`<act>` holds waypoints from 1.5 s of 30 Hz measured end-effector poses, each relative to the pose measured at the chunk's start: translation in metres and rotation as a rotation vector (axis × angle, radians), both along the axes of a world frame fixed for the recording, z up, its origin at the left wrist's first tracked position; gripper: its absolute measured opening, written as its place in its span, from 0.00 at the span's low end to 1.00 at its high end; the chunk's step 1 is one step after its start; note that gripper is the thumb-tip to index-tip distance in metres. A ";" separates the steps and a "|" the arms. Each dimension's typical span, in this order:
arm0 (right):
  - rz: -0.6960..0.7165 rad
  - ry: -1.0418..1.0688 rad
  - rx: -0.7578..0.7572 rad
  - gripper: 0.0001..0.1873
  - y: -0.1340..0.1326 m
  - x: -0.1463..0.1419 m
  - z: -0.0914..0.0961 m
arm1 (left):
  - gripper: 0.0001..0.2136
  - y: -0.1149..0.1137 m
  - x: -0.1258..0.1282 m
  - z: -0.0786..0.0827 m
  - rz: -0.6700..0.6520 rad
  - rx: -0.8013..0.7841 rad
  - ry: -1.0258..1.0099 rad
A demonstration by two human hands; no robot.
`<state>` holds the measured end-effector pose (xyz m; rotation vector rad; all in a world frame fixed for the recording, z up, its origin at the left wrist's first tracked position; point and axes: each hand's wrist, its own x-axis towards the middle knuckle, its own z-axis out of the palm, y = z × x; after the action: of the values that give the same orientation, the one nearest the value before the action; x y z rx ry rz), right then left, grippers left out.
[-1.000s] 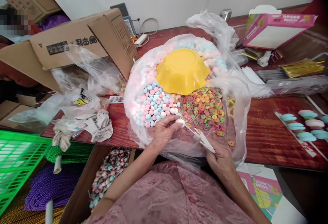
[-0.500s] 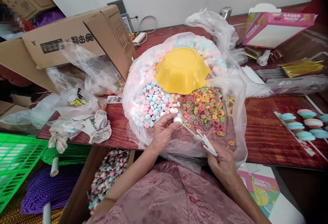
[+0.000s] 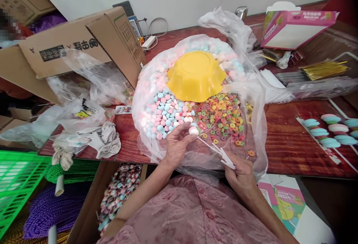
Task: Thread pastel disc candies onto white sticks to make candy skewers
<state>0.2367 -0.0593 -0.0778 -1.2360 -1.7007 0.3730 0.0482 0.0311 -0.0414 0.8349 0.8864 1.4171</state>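
Between thumb and fingers, my left hand (image 3: 179, 143) pinches a white round candy (image 3: 193, 130). My right hand (image 3: 241, 169) is closed around several white lollipop sticks (image 3: 223, 157); one of them reaches the candy's lower right side. Whether its tip is inside the candy I cannot tell. Both hands are at the front edge of a clear plastic bag (image 3: 258, 124). On it lie pink, blue and white candies (image 3: 167, 113) at the left and colourful ring candies (image 3: 220, 115) at the right. A yellow scalloped bowl (image 3: 197, 74) rests upside down behind them.
Finished-looking candy sticks (image 3: 320, 132) lie at the right of the wooden table (image 3: 282, 136). A cardboard box (image 3: 109, 39) and crumpled gloves (image 3: 104, 139) are at the left. Below stand a green basket (image 3: 19, 188) and a box of wrapped candies (image 3: 120, 192). A pink carton (image 3: 296, 28) stands back right.
The view has shifted slightly, so the scene sits a little further left. Both hands keep nearly the same pose, with the stick still against the white candy.
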 end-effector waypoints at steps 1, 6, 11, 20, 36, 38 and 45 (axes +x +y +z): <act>-0.002 0.009 -0.010 0.26 0.000 -0.001 0.001 | 0.18 0.000 0.000 -0.001 0.000 0.007 0.001; 0.015 0.012 -0.033 0.25 -0.001 -0.002 0.001 | 0.18 -0.001 0.000 -0.004 0.006 0.027 0.011; -0.002 -0.009 -0.036 0.25 -0.002 -0.006 0.005 | 0.16 -0.001 -0.001 -0.007 0.027 0.077 0.087; 0.016 -0.082 -0.038 0.28 -0.008 -0.024 0.024 | 0.07 -0.001 -0.011 0.007 0.088 0.392 0.502; 0.016 0.219 -0.168 0.20 -0.008 -0.043 0.017 | 0.12 -0.002 -0.003 0.017 0.093 0.685 0.667; 0.029 0.231 -0.173 0.21 -0.006 -0.043 0.020 | 0.16 0.001 -0.003 0.022 0.044 0.535 0.597; -0.037 0.256 -0.143 0.18 -0.003 -0.037 0.019 | 0.10 0.005 0.003 0.029 -0.121 0.308 0.498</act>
<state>0.1993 -0.0626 -0.0583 -1.2618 -1.4513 0.6126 0.0508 0.0364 -0.0124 1.4937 0.9774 1.2745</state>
